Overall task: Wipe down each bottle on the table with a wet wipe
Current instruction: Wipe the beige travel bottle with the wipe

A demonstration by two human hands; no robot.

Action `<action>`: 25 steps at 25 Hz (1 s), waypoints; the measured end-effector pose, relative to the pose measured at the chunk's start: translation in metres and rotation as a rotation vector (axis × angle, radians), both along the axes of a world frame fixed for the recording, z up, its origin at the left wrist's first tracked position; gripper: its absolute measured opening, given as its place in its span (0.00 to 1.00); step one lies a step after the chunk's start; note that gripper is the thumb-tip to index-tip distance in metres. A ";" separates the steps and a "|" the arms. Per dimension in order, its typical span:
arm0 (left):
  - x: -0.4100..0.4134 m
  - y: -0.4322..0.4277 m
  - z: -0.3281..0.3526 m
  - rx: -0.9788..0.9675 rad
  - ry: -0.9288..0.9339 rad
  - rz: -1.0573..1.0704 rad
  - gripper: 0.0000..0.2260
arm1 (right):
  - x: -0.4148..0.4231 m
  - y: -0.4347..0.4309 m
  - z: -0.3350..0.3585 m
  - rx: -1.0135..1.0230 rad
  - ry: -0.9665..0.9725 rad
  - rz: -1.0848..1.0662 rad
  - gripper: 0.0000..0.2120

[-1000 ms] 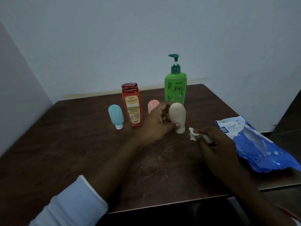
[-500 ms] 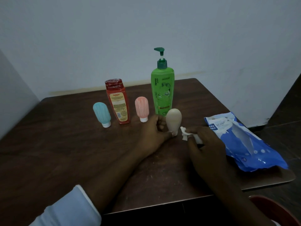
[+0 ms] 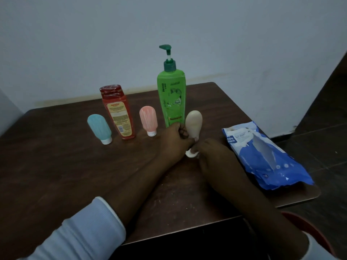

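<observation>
Now at the table: beige bottle in hand, wipe at its cap

Near the middle of the dark table (image 3: pixel 56 166), we see the left hand (image 3: pixel 174 141) curled round the lower part of the beige bottle (image 3: pixel 194 122). It holds the bottle upright, cap end down, just in front of the tall green bottle (image 3: pixel 171 98) with its pump top. The right hand (image 3: pixel 216 156) pinches a bunched white wipe (image 3: pixel 190 153) right below that cap end. We cannot tell whether wipe and bottle touch.

To the left, 3 more bottles stand in a row, apart from both hands: the pink bottle (image 3: pixel 148 120), the red bottle (image 3: pixel 118 113) with a yellow label, and the teal bottle (image 3: pixel 99 127). Pink and teal rest on their white caps.

On the right, a blue pack (image 3: pixel 262 154) of wipes lies flat by the table's edge, near the right hand but not touching it. A pale sleeve (image 3: pixel 84 235) covers the left forearm.
</observation>
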State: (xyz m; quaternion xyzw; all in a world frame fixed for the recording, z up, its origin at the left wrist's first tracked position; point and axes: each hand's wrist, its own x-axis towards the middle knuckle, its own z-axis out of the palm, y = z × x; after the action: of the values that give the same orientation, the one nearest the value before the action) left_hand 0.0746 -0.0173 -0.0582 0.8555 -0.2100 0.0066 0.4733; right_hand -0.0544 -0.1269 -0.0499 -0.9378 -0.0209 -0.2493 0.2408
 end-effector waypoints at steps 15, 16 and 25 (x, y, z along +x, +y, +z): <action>0.015 -0.046 -0.001 0.079 -0.112 0.118 0.12 | 0.024 -0.032 -0.001 0.029 -0.115 -0.059 0.07; 0.016 -0.048 -0.002 0.087 -0.122 0.120 0.12 | 0.024 -0.032 -0.002 0.042 -0.125 -0.073 0.06; 0.023 -0.057 -0.002 0.123 -0.122 0.149 0.13 | 0.035 -0.034 -0.010 0.065 0.226 -0.115 0.15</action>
State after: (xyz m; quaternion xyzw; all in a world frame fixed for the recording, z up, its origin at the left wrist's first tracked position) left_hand 0.0978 -0.0741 -0.0604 0.8941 -0.1740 0.0811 0.4046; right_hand -0.0196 -0.1606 -0.0597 -0.9512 0.0684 -0.1559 0.2574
